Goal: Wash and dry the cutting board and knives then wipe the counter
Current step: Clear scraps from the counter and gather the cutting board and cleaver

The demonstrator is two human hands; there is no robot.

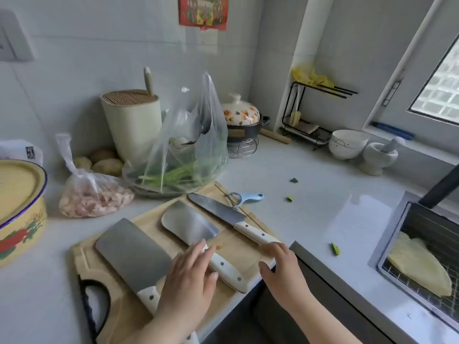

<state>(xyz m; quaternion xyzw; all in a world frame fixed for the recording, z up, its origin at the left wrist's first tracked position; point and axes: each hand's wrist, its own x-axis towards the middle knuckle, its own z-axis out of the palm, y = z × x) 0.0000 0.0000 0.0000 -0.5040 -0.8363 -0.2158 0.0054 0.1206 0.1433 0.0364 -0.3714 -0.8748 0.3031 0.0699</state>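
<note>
**Both hands at the cutting board, three knives lying on it**

The wooden cutting board (248, 255) lies on the pale worktop (310, 214), its near right corner at the worktop's front edge and its black-rimmed handle hole nearest the camera. Three white-handled knives rest on it side by side, blades pointing far-left: a broad cleaver (134, 254) on the left, a round-tipped knife (191, 225) in the middle, and a slim knife (218, 211) on the far right.

The left hand (186, 281) is spread flat, fingers straight, over the middle knife's handle, with its heel over the cleaver's handle; it grips nothing. The right hand (279, 265) sits at the board's right corner, fingers covering the end of the slim knife's handle and thumb held out to the left; I cannot tell whether it has closed on anything.

A blue peeler (246, 198) lies just beyond the slim knife. Behind the board stand a clear bag of greens (183, 157), a bag of raw meat (94, 199) and a knife block (134, 125). Green scraps (335, 249) dot the worktop to the right. At far right, a yellow cloth (419, 264) lies on a rack in the sink (387, 239).
</note>
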